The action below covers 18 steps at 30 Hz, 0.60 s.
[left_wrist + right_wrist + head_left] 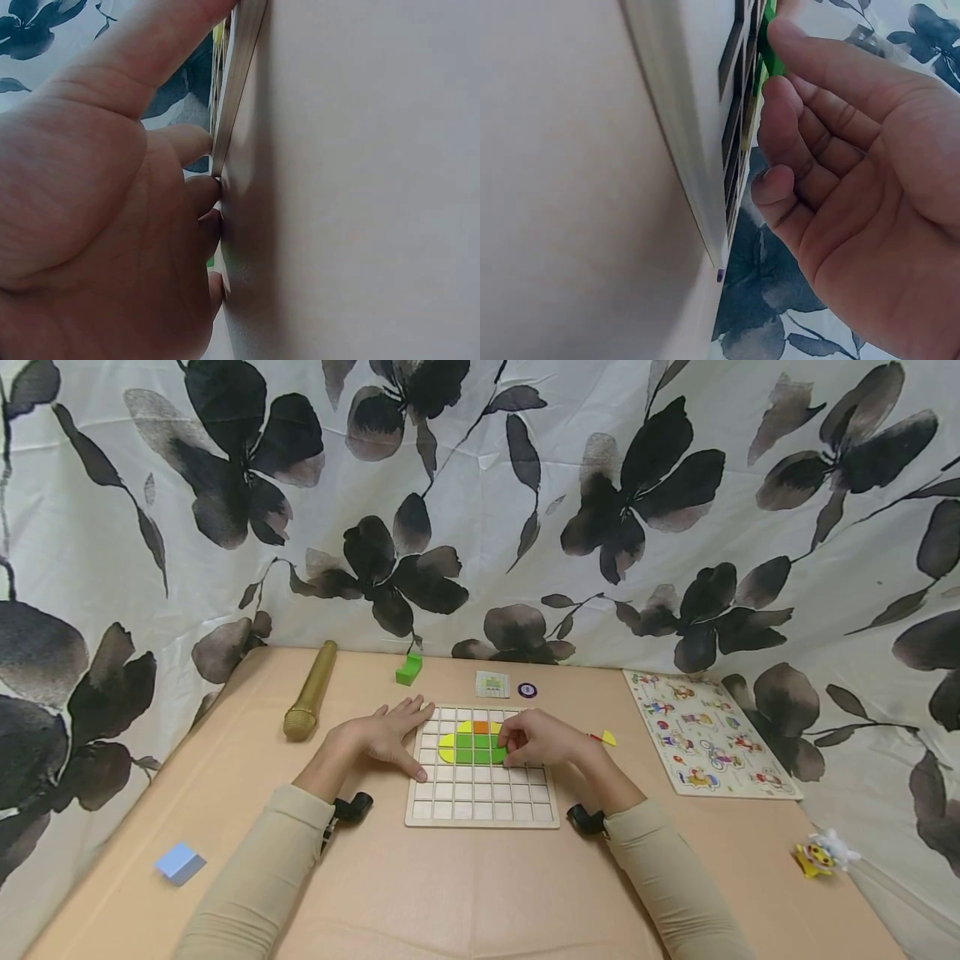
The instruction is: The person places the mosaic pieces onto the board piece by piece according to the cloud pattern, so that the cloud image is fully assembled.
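A white grid board (480,815) lies flat in the middle of the table, with green square tiles (474,749), yellow rounded tiles (447,748) and an orange tile (481,727) in its upper cells. My left hand (384,739) rests with spread fingers along the board's left edge, the thumb touching its border. Over the right end of the coloured tiles, my right hand (543,737) pinches a green tile (769,46) between thumb and fingertips, tilted against the grid. Yellow and red pieces (609,738) lie just beyond the right wrist.
Behind the board are a pattern card (492,684), a dark round token (527,690) and a green block (408,669). A gold microphone (310,693) lies left, a blue block (180,863) front left. A picture board (705,735) and a small yellow toy (816,857) are right.
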Motion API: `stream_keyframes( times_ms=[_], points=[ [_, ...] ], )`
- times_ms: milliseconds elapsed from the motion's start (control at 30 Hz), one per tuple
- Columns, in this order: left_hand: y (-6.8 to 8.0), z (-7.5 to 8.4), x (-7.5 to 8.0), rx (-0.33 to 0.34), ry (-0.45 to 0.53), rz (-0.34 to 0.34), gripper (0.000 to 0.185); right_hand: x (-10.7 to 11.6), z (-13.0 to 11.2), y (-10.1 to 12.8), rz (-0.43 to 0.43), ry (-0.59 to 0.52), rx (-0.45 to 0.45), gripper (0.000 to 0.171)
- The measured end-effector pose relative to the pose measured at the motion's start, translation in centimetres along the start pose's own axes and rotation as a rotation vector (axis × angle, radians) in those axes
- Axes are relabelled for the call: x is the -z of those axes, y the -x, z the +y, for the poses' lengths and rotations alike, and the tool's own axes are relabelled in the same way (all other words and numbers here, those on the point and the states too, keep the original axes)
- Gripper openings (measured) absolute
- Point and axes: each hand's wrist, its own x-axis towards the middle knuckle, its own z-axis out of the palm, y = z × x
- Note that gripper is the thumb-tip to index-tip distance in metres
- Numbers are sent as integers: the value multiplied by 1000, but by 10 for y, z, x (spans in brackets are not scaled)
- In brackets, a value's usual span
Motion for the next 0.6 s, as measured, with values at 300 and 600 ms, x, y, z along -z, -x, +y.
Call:
stream_keyframes(
  times_ms=[300, 600],
  points=[
    [-1, 0, -1, 5, -10, -1, 133, 8, -2, 6, 50, 37, 8, 26],
    [-2, -1, -2, 7, -19, 3, 133, 57, 12, 39, 288, 96, -33, 31]
  ],
)
